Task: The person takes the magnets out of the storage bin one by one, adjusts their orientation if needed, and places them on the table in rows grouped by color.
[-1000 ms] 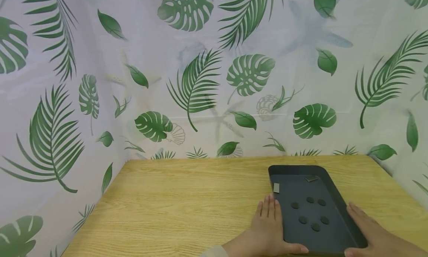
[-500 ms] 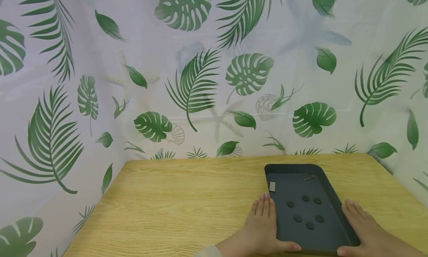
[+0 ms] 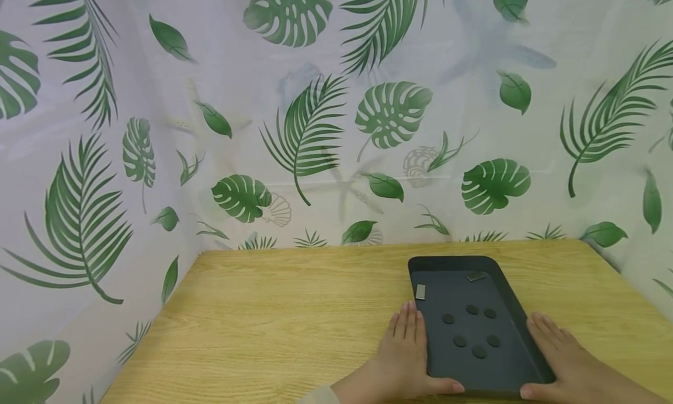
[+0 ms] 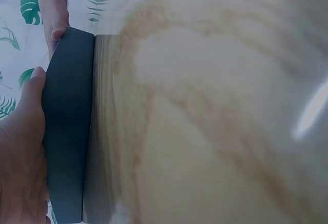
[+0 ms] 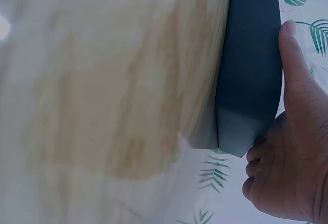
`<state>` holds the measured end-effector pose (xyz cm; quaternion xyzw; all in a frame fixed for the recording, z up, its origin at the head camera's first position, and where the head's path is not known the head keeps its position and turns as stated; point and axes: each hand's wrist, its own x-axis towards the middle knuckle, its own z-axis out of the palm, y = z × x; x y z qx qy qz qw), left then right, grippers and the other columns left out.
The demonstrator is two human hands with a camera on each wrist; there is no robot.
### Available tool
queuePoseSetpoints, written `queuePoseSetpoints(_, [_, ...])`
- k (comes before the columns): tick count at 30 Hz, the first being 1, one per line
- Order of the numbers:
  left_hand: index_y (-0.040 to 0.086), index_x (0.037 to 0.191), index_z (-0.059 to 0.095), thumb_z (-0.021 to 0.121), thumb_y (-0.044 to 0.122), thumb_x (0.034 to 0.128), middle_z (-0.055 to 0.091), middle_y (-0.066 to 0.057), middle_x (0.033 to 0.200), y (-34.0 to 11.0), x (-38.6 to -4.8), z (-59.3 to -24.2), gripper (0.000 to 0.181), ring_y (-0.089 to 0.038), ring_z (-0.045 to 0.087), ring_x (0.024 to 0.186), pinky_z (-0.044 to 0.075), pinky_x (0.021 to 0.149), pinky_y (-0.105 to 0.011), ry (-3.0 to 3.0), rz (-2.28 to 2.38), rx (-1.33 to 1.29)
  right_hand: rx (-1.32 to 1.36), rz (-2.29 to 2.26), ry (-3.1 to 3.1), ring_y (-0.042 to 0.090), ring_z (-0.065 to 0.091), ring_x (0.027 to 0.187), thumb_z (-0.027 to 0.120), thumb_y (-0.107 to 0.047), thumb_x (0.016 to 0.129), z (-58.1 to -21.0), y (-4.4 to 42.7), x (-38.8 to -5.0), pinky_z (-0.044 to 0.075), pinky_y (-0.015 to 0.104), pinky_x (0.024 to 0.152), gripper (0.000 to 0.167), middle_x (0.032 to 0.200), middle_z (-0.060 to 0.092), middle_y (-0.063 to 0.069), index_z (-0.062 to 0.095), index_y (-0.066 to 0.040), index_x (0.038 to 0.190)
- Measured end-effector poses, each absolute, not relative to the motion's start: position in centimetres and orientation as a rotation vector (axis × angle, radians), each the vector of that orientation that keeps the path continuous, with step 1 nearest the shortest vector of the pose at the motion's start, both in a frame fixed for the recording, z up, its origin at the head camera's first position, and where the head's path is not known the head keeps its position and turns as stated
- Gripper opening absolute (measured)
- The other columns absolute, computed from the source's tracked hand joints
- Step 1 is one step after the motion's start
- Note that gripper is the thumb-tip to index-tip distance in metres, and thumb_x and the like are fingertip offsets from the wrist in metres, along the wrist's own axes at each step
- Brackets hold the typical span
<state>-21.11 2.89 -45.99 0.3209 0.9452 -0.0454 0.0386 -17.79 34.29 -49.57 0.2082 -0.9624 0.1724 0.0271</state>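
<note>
A dark rectangular tray (image 3: 505, 366) stands on the wooden table between both hands. Several dark round pieces (image 3: 479, 352) lie on its floor, a small flat piece (image 3: 475, 276) is near its far end, and a pale rectangular piece (image 3: 420, 292) is at its left wall. My left hand (image 3: 402, 354) presses the tray's left side with straight fingers, thumb along the near edge. On the right side my right hand (image 3: 568, 360) does the same. Both wrist views show the tray's near wall (image 4: 69, 126) (image 5: 250, 65), with a thumb on it.
The wooden table top (image 3: 273, 316) extends to the left of the tray. Behind it and at both sides hangs a white sheet (image 3: 326, 124) printed with green leaves.
Both hands and the tray between them have moved a little to the left across the table. The pieces have shifted along with the tray.
</note>
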Motion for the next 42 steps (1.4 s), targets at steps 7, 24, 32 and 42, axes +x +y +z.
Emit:
queuePoseSetpoints(7, [0.005,0.152,0.012,0.018,0.09,0.073,0.004,-0.016,0.157,2.2,-21.2,-46.4,0.115,-0.027,0.0,0.145,0.013,0.116,-0.036,2.906,-0.15,0.97,0.651,0.536,-2.973,-0.017,-0.025,0.119,0.066,-0.043,0.084,-49.0,33.2,-17.8,-0.024,0.007,0.091,0.099,0.142,0.022,0.042,0.012,0.016,0.144])
queuePoseSetpoints(24, [0.0,0.151,0.012,0.023,0.086,0.0768,0.005,-0.02,0.156,-0.4,-21.0,-46.7,0.114,-0.029,0.003,0.145,0.016,0.115,-0.037,2.895,-0.081,1.002,0.818,0.575,-2.878,-0.019,-0.024,0.125,0.064,-0.043,0.086,-48.7,31.6,-18.1,-0.016,0.001,0.092,0.097,0.141,0.026,0.041,0.011,0.011,0.146])
queuePoseSetpoints(32, [0.0,0.151,0.011,0.028,0.084,0.0792,0.004,-0.02,0.157,-1.3,-21.0,-46.9,0.111,-0.029,0.001,0.145,0.016,0.115,-0.038,2.863,-0.008,1.018,0.867,0.619,-2.868,-0.019,-0.023,0.127,0.06,-0.044,0.089,-49.0,31.3,-18.2,-0.016,0.001,0.093,0.092,0.141,0.026,0.042,0.015,0.014,0.144])
queuePoseSetpoints(42, [0.0,0.151,0.008,0.033,0.082,0.08,-0.001,-0.02,0.157,-3.4,-21.1,-46.9,0.111,-0.029,-0.003,0.145,0.013,0.116,-0.039,2.825,0.085,1.011,1.024,0.539,-2.697,-0.01,-0.016,0.136,0.069,-0.042,0.081,-49.2,30.2,-18.1,-0.01,0.004,0.102,0.101,0.151,-0.015,-0.019,0.011,0.005,0.149])
